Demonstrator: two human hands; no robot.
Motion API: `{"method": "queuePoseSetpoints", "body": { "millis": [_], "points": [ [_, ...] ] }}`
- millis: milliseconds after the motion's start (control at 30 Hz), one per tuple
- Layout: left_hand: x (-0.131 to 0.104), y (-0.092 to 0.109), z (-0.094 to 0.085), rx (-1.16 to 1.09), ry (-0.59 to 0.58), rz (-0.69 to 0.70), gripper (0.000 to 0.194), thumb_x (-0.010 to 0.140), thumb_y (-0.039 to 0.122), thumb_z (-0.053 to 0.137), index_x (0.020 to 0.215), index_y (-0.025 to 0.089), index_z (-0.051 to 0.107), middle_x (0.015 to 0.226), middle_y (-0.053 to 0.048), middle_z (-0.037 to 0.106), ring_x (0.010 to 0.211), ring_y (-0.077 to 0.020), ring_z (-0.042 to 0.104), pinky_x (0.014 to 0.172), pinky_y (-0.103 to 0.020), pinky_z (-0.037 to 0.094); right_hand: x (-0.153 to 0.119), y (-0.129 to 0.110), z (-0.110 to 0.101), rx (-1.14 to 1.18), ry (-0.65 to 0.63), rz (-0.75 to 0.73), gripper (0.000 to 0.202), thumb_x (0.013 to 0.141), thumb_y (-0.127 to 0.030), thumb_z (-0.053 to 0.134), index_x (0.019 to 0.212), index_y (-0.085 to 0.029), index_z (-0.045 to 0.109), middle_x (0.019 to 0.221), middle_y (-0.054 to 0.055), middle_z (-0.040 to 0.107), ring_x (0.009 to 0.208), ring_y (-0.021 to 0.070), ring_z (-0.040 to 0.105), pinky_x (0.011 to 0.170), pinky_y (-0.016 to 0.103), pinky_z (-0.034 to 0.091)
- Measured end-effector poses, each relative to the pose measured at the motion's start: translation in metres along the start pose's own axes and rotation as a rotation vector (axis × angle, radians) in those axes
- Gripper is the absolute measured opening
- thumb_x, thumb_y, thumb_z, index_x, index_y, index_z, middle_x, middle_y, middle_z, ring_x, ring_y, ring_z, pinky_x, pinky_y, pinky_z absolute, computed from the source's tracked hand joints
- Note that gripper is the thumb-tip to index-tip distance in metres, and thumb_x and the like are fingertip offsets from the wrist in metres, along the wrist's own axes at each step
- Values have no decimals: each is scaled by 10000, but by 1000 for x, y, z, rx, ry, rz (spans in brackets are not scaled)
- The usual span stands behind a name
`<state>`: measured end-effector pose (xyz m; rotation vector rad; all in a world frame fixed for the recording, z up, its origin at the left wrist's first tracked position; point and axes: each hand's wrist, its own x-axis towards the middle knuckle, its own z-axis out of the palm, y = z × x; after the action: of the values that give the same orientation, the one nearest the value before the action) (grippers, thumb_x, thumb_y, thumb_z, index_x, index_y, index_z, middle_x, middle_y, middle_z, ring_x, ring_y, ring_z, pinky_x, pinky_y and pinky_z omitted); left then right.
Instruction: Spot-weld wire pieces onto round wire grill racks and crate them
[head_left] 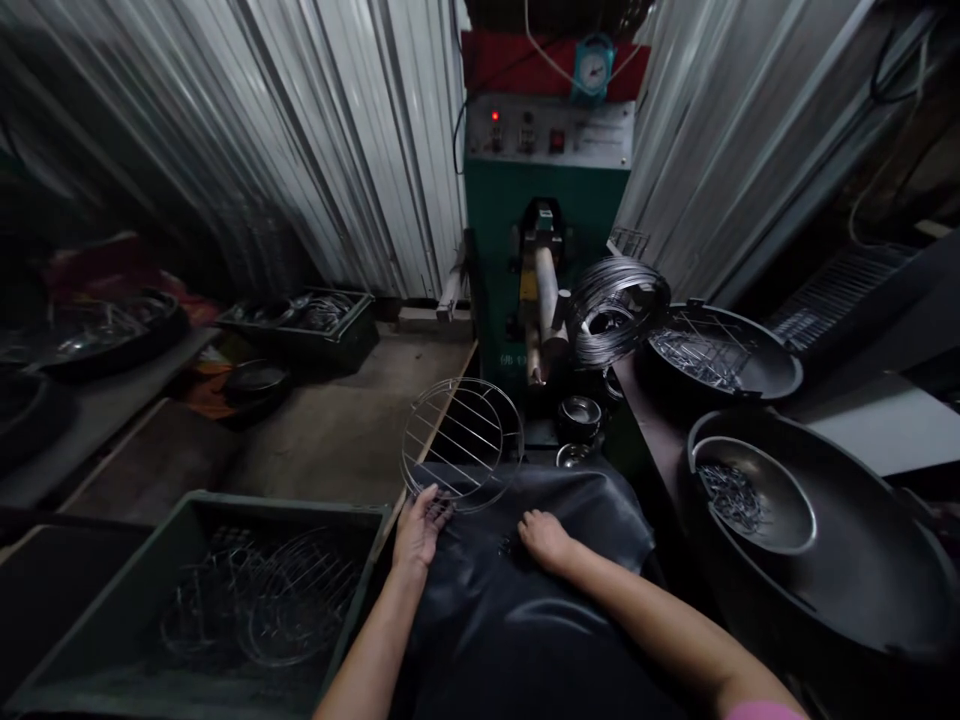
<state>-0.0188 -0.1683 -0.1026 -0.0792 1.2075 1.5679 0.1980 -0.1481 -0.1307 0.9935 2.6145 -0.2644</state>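
My left hand (pixel 421 530) grips the lower edge of a round wire rack (pixel 459 440), a double ring crossed by several parallel bars. The rack is held tilted above my lap. My right hand (pixel 546 540) rests on the black apron (pixel 517 620) with its fingers curled and closed. Beside its fingertips lie small dark metal pieces (pixel 507 546), too small to make out. Whether anything is pinched in that hand is hidden.
A green machine (pixel 495 220) with electrodes (pixel 546 290) stands ahead. A wire coil (pixel 619 300) hangs beside it. At lower left a green crate (pixel 187 510) holds wire racks. On the right, a large pan (pixel 847 560) carries a bowl (pixel 795 500) of small metal pieces.
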Motion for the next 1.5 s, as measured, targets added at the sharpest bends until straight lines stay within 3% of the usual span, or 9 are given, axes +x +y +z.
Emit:
{"method": "queuePoseSetpoints", "body": {
  "millis": [167,400,667,867,1033,1233,1333,1500],
  "points": [
    [7,-8,-15,2,-79,40,227,619,171,683,818,181,574,773,-19,658,763,-183,646,735,-359,519,5,-9,4,-38,-8,15,219,840,-74,418,966,-78,596,917,191,598,840,276,567,672,362,430],
    [5,-14,-37,13,-284,157,447,584,179,741,989,260,568,1073,-38,631,1078,-233,565,907,-399,468,-12,14,-13,172,-31,71,242,829,-86,432,991,-101,611,980,164,638,913,266,582,787,347,408],
    [-7,-7,-23,59,-287,267,656,512,92,776,1076,286,502,1008,-11,622,1081,-206,557,948,-337,429,-39,33,-4,383,10,111,220,747,-121,506,923,-180,625,894,62,679,891,224,596,950,337,336],
    [-10,12,-12,203,-261,553,670,412,25,808,974,250,519,965,-6,591,1067,-189,555,995,-310,382,-39,29,3,305,-66,118,238,767,-125,487,939,-149,650,984,120,667,949,248,590,821,304,425],
    [-11,38,-5,519,-316,735,497,417,82,831,820,226,578,996,-61,596,1142,-240,490,1094,-418,248,-35,24,0,224,-82,59,251,805,-176,490,998,-118,639,1027,142,648,943,258,598,809,319,440],
    [5,40,-7,750,-366,852,342,503,141,814,743,251,596,867,-41,621,1010,-221,563,1119,-471,155,-29,22,-4,253,-138,43,200,805,-162,526,948,-116,657,977,138,658,891,235,616,744,281,456],
    [8,43,-11,868,-381,1075,298,542,118,784,743,252,610,814,-30,635,930,-211,599,1094,-501,222,-37,28,-11,293,-93,6,189,807,-138,522,949,-134,648,964,114,657,875,213,615,735,266,456],
    [4,59,-13,1179,-519,1877,365,652,51,691,941,250,588,893,-8,623,932,-166,593,1029,-476,359,-58,53,-35,217,-93,62,202,823,-104,499,976,-123,629,986,115,654,879,211,624,732,254,468]
  ]
}}
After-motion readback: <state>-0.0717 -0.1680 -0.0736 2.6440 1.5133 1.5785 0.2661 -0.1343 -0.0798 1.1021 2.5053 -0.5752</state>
